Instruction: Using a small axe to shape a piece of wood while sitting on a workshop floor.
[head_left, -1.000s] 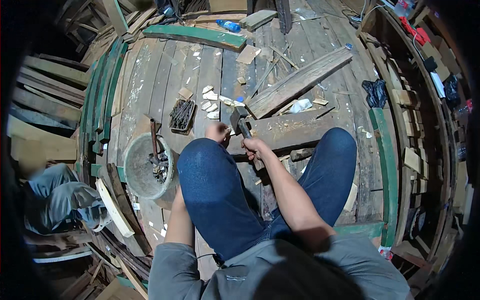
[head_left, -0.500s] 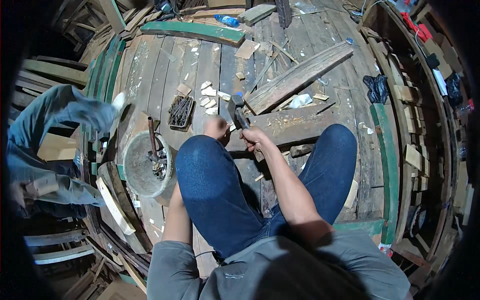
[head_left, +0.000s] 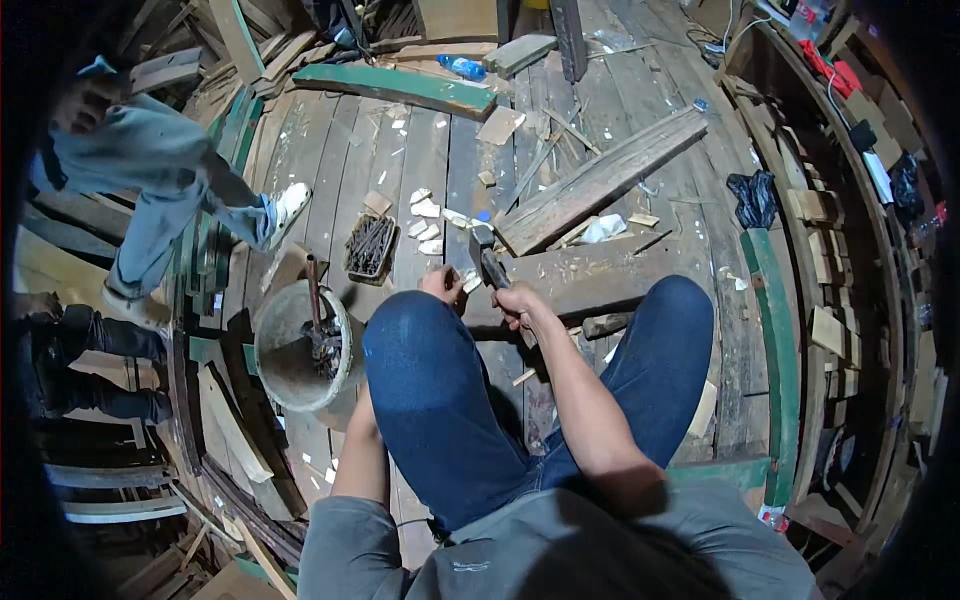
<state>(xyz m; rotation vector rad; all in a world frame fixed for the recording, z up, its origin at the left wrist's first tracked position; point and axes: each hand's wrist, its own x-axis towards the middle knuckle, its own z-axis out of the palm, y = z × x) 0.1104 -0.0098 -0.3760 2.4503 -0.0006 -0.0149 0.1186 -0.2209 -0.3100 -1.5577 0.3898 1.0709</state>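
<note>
My right hand (head_left: 515, 301) is wrapped round the handle of a hammer (head_left: 488, 262), its dark metal head pointing away from me. Beyond my left knee, my left hand (head_left: 440, 286) pinches a small pale wood block (head_left: 470, 281), close to the hammer head. Part of that hand is hidden by the knee. A thick wooden plank (head_left: 570, 277) lies across the floor in front of me, under the hammer. Several pale wood chips (head_left: 428, 230) are scattered just beyond my left hand, beside a small tray of nails (head_left: 370, 246).
A grey bucket (head_left: 300, 380) with a rusty rod and scraps stands left of my knee. A heavy beam (head_left: 610, 175) lies slanted ahead. Green boards (head_left: 395, 86) lie at the back and right. Another person's leg (head_left: 170, 160) is at the left, with further dark trousers (head_left: 90, 365) below.
The hammer head has come down slightly toward the wood block. At the left, the other person has stepped farther away, and another pair of legs has come into view.
</note>
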